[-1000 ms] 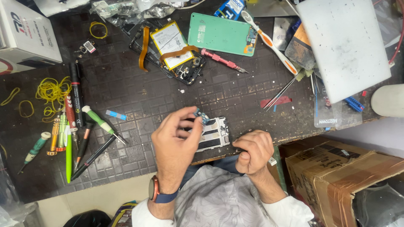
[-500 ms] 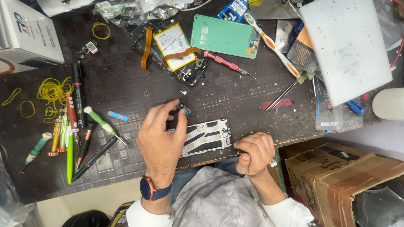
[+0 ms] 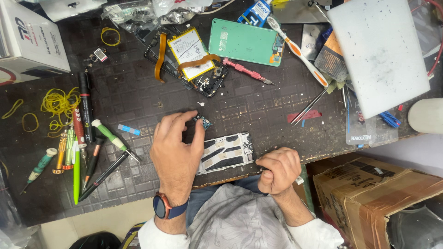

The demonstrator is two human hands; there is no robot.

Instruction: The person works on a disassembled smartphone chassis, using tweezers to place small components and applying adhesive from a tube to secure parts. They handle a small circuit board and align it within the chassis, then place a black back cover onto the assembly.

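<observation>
- We see the left hand (image 3: pixel 177 154) over the dark work mat (image 3: pixel 138 106), its fingers pointing to about 1 o'clock.
- Its thumb and first fingers are pinched together on a small dark circuit piece (image 3: pixel 203 121) with a bluish edge; the other fingers are loosely spread and hold nothing.
- This small piece is just above the mat, close to the upper left corner of the white phone frame (image 3: pixel 226 152), at about 11 o'clock from it. We cannot tell if it touches the frame.
- The white frame lies flat near the front edge of the mat, between the two hands, with the left palm partly over its left end.
- The right hand (image 3: pixel 277 169) is at 3 o'clock from the frame, at the edge of the table. It is closed into a fist; a thin thing may be inside, but we cannot tell what it is.
- At 12 o'clock from the left hand lies an opened phone with a yellow battery (image 3: pixel 187 48), and to the right of it a green back cover (image 3: pixel 244 41).
- A red screwdriver (image 3: pixel 247 71) lies just below the green cover.
- At 9 o'clock from the left hand we see a row of pens and screwdrivers (image 3: pixel 80 147), and yellow rubber bands (image 3: pixel 57 103) above them.
- A brown cardboard box (image 3: pixel 378 193) stands at 4 o'clock, below the table.
</observation>
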